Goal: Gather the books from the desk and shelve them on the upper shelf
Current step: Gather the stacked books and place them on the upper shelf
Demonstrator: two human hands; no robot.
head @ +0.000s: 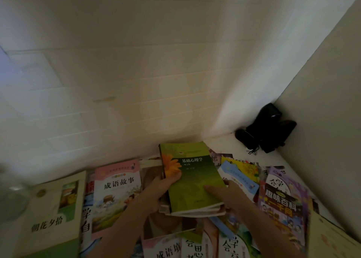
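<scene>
1. While both hands hold it from either side, a small stack of books topped by a green book [192,176] sits lifted just above the spread of other books on the counter [232,142].
2. The left hand [160,187] grips the stack's left edge, thumb lying on the green cover beside an orange flower picture, fingers curled underneath.
3. The right hand [224,194] grips the right edge, thumb pressed flat on the cover, fingers hidden below.
4. Under the green book, the edges of two or three thinner books show at the near end of the stack.
5. To the left lies a pink book [117,191] with a cartoon cover, and further left a cream book [52,214] with a green corner.
6. To the right lie a blue-edged book [238,177] and a dark book [281,209] with red and yellow lettering, overlapping others.
7. More books cover the near edge, partly under the forearms.
8. A black object [267,129] sits in the far right corner, against the wall [136,72]; what it is cannot be told.
9. A blurred glass jar [13,197] stands at the far left.
</scene>
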